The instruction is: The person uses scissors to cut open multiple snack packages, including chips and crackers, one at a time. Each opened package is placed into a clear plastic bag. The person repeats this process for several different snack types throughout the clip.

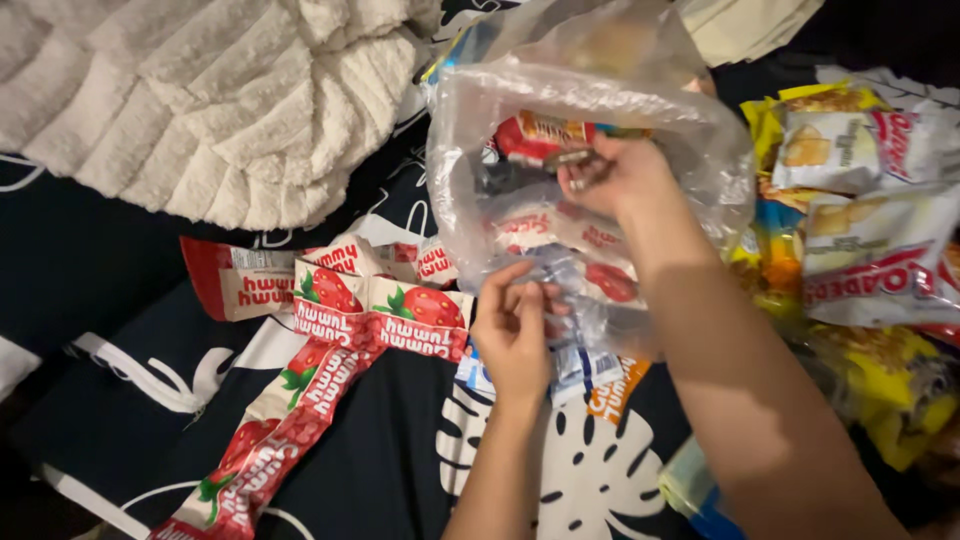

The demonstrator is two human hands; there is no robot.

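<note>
clearly the packing step is in hand: the right hand is sunk inside a clear plastic bag, its fingers curled shut around a small dark-wrapped snack that i can't make out well, while the left hand pinches the bag's lower rim between thumb and fingertips to keep the mouth open. the bag lies on a dark bedspread with white leaf print and already holds several red-and-white packets. beside it, to the left, a strip of strawberry-printed snack packets trails across the spread; to the right a heap of yellow and white chip packets waits. a cream fluffy blanket sits above. i judge the next move calls for letting go of the item deep in the bag and drawing the right hand out without collapsing the opening.
</note>
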